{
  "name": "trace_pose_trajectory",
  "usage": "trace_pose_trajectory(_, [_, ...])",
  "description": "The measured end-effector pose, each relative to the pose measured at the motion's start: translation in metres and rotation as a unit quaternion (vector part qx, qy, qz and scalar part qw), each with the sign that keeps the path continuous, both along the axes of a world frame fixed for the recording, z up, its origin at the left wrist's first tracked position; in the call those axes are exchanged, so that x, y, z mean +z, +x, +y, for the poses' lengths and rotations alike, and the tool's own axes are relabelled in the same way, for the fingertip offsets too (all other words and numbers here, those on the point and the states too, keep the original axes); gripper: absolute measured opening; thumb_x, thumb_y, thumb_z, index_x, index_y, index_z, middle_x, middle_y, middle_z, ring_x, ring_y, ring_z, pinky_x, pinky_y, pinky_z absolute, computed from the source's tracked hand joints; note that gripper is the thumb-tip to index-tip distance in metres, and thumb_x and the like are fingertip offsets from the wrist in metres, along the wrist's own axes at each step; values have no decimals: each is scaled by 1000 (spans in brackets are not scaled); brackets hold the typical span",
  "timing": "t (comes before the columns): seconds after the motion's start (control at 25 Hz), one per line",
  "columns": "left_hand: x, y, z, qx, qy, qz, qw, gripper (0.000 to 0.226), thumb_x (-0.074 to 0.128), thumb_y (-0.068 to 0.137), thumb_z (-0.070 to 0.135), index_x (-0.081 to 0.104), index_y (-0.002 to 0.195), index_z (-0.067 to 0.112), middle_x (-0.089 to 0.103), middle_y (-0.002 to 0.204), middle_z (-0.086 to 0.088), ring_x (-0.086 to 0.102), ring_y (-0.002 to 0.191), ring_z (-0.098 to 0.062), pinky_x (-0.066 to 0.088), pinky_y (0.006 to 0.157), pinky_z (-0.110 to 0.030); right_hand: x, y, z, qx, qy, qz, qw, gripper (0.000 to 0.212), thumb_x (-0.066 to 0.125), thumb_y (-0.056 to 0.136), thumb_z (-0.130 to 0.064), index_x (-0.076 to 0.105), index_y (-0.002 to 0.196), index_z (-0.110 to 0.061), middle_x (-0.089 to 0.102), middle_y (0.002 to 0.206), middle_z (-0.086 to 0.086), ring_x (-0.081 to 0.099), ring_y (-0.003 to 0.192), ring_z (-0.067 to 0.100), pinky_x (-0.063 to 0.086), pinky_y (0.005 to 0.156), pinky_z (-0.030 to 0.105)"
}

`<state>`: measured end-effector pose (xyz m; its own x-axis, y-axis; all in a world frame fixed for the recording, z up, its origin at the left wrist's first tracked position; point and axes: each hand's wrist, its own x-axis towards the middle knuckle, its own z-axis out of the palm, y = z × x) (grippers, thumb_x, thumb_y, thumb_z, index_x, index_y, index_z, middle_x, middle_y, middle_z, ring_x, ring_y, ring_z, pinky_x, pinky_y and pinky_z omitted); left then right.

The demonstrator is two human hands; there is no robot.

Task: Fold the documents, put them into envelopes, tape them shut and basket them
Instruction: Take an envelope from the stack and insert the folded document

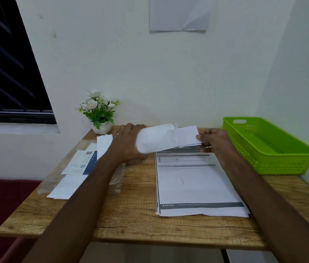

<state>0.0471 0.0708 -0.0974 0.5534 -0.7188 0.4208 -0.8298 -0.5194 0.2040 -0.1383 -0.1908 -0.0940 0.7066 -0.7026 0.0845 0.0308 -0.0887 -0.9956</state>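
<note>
The wooden worktop (134, 221) carries everything: a green basket (269, 147) at its far right corner, seemingly with nothing in it, a stack of printed documents (197, 186) lying flat right of the middle, a loose pile of spare envelopes (72, 179) and packaging to the left, and a small potted flower (100, 114) at the back. Above the top edge of the stack, both hands hold the work in the air. The left hand (127, 143) has its fingers curled around the closed end of a white envelope (155, 139), bowing it so its mouth gapes toward the right. The right hand (216, 141) pinches the outer end of a folded document (187, 138), thumb on top and fingers beneath, with the near end already entering the envelope's mouth. The step in hand looks to be the insertion, early in the task since the stack is thick. To do it well, the left hand should keep the mouth bowed open and the torn-looking flap (171, 128) lifted clear, while the right slides the folded sheet straight along the envelope's length, level and square, so no corner catches on the inside seam. Pushing too hard risks buckling the paper; a small wiggle should seat it fully before taping. No tape is visible.
</note>
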Motion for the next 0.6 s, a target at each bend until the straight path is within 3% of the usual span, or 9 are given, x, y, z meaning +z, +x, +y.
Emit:
trace_pose_trajectory(0.28, [-1,-1,-3,-1,1,-4,1000,107,79,52,60,42,147,29,50,129,-3,46,123,-25,34,104,-50,2,-2,6,-3,-8,-56,998,19,76,78,5,70,96,5,72,78,17,66,59,28,48,49,26])
trace_pose_trajectory(0.4, [-4,-6,-8,2,-7,-6,1000,107,84,54,58,41,148,29,50,129,-2,45,124,-25,33,102,-49,0,0,15,4,-18,-63,998,20,81,75,3,70,91,1,68,70,9,61,56,20,45,50,24])
trace_pose_trajectory(0.6, [-9,-17,-16,-17,-15,2,1000,104,76,56,68,38,146,34,49,133,1,43,128,-22,29,106,-49,-5,5,27,28,-46,-43,998,21,84,73,-2,72,90,-1,71,74,10,60,53,14,39,50,22])
